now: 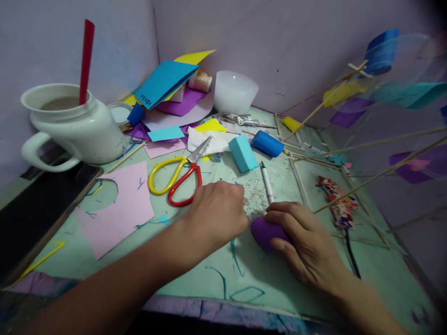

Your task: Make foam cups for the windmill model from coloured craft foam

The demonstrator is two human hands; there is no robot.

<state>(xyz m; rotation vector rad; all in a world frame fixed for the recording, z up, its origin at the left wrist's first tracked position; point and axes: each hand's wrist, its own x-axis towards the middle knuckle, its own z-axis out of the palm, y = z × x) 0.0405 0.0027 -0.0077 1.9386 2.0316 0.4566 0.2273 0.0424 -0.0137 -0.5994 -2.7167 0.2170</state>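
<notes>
My right hand [303, 237] lies over a rounded purple paper piece [263, 231] on the table, its thumb and fingers gripping it. My left hand [220, 209] is closed in a fist just left of the purple piece. Whatever it may hold is hidden. Scissors [191, 160] with one yellow and one red handle lie slightly spread beyond my left hand. A white marker [267, 184] with a dark tip lies just past my right fingers. Near it are a folded light-blue paper box shape [242, 153] and a rolled blue paper tube [267, 144].
At left, a white mug [77, 125] with a red stick in it stands by a dark flat panel [45, 218]. Cut pink paper [122, 204] lies nearby. Coloured sheets [167, 83] and a white bowl [234, 92] are behind. A thin stick frame [349, 184] with paper pieces rises at right.
</notes>
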